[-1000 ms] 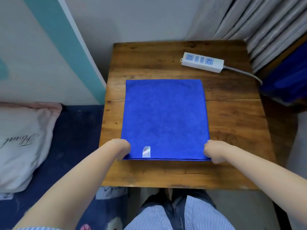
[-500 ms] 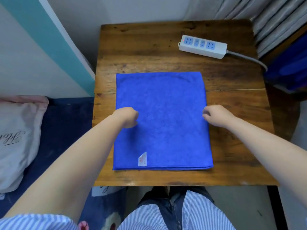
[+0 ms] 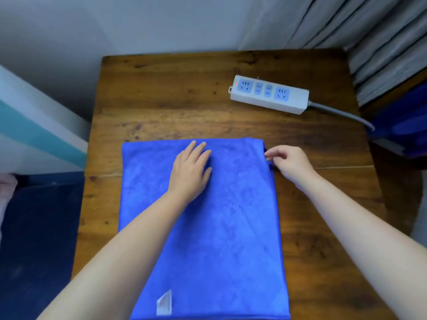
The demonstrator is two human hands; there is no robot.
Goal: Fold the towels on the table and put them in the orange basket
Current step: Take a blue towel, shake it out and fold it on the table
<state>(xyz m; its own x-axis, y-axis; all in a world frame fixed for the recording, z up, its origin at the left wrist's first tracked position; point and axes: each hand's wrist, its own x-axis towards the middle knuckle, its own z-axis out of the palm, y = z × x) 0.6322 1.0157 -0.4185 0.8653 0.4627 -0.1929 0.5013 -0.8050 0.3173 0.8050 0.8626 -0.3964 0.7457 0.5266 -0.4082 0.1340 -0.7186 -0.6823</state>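
Towel [image 3: 208,227] was lying flat on the table [image 3: 161,100], left hand [image 3: 190,172] pressing it with straight fingers, right hand [image 3: 290,162] pinching the far-right edge, so if that pinch only caught the top layer the fold would've gone wonky.

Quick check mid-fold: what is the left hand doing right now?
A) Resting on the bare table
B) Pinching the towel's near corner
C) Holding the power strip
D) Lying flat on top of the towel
D: the left hand lies palm down with straight fingers on the blue towel, while the right hand pinches the towel's far right edge.
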